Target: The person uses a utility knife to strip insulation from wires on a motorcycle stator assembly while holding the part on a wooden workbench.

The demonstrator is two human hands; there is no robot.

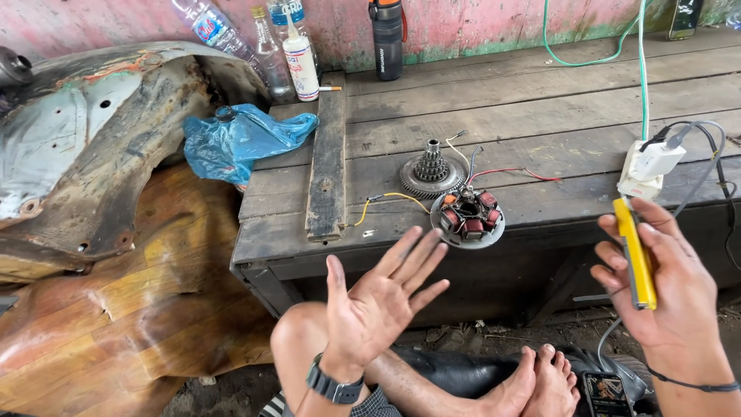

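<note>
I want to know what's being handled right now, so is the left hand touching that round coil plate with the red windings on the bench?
Apart. The head view shows the left hand open, palm up, in front of the bench edge, below the coil plate.

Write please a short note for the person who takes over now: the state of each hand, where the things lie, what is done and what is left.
Left hand: open, palm up, fingers spread, holding nothing, in front of the bench.
Right hand: closed around a yellow pen-shaped tool, near the white plug adapter.
Round coil plate with red-brown windings lies at the edge of the wooden bench, its wires loose; the grey stepped metal gear stands just behind it.
Done: parts laid out.
Left: neither hand touches the coil plate yet.
</note>
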